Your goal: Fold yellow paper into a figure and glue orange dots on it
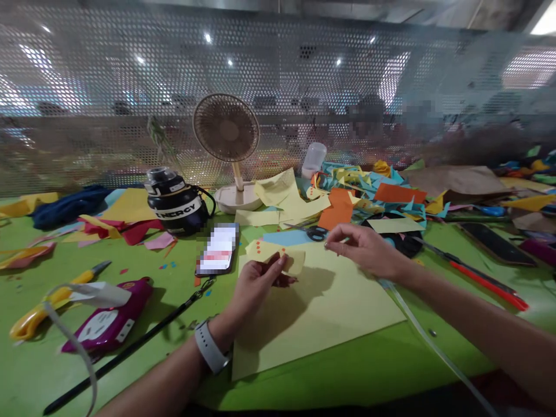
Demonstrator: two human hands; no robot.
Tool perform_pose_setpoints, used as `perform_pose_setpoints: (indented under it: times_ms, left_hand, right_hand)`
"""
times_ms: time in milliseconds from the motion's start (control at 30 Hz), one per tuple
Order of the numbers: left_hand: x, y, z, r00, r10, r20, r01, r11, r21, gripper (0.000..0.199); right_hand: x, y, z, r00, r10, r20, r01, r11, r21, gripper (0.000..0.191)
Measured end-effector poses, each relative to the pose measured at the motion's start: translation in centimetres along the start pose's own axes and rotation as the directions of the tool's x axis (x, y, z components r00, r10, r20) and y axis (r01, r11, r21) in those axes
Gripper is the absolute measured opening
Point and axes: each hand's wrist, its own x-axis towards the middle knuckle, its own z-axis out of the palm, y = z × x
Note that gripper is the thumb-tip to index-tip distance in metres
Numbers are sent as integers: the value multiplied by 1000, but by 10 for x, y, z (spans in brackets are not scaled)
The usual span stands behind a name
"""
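My left hand (263, 277), with a pale watch on its wrist, pinches a small pale-yellow paper piece (297, 262) between thumb and fingers. Small orange squares show on and around that piece. To the right, my right hand (367, 248) hovers apart from it, thumb and fingertips together; whatever they hold, if anything, is too small to make out. Beneath both hands a large pale-yellow sheet (356, 307) lies on the green table (347, 373). Scissors with dark handles (317, 233) rest just beyond the sheet.
Left of the sheet are a phone (218, 250), a purple device (113, 315), a yellow-handled tool (52, 300) and a black jug (176, 205). A fan (228, 128) stands behind. Paper scraps (336, 208) pile at the back; a red cutter (489, 284) and dark phone (497, 243) lie right.
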Motion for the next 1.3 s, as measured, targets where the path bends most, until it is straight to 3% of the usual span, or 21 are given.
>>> perform_pose_setpoints:
  times_ms: [100,300,433,600,733,833,1033,1300]
  left_hand:
    - [-1,1,-1,999,11,46,-11,1000,-19,27]
    - [-1,-1,-2,997,10,82,-9,1000,-19,25]
    - [-2,-1,0,996,20,91,-16,999,-47,29]
    - [-3,-3,1,993,20,119,-11,997,-82,34]
    - [-3,-4,-1,997,17,75,-10,996,-89,33]
    - [-6,-3,1,998,9,58,-6,999,-54,29]
    - [-7,4,-1,999,9,-43,-10,1000,-23,28]
    - [-7,11,0,995,-44,-93,43,999,-15,34]
  right_hand:
    - [-11,2,-6,999,46,22,-44,997,-60,31]
    - [-23,1,-3,996,87,-36,-92,981,-174,47]
    - [-13,-4,12,998,64,1,-62,979,-195,42]
    - [6,-11,40,991,131,18,-123,963,-241,46]
    - [9,-10,52,997,70,42,-60,977,-206,44]
    - [7,-5,54,1000,12,25,-5,960,-282,42]
    - [-2,-1,35,998,-7,-64,-14,945,-328,33]
    - [-54,15,-9,997,52,-61,-58,994,-89,30]
